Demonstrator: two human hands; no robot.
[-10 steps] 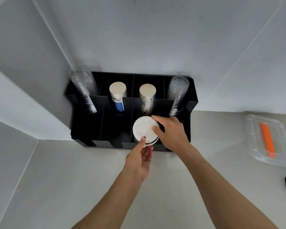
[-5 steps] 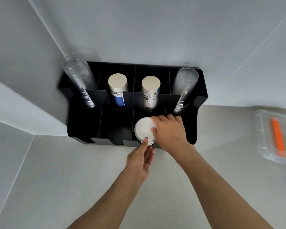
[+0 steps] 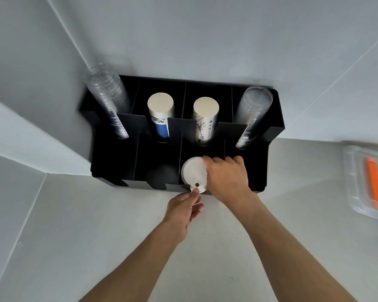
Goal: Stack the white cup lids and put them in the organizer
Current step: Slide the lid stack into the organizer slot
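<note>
A stack of white cup lids (image 3: 194,174) sits in the third front slot of the black organizer (image 3: 127,164), with the top lid's sip hole toward me. My right hand (image 3: 226,178) grips the stack from its right side, fingers over the far edge. My left hand (image 3: 184,209) is at the slot's front notch, its thumb tip touching the stack's near edge. The lower lids are hidden inside the slot.
In the organizer's back row stand two stacks of clear cups (image 3: 106,99) (image 3: 252,112) and two stacks of paper cups (image 3: 160,114) (image 3: 205,118). A clear container (image 3: 356,190) holding an orange item (image 3: 374,184) lies at the right on the white counter. White walls rise behind.
The lid stack has gone down into the front slot with both hands following it. The camera has moved closer to the organizer.
</note>
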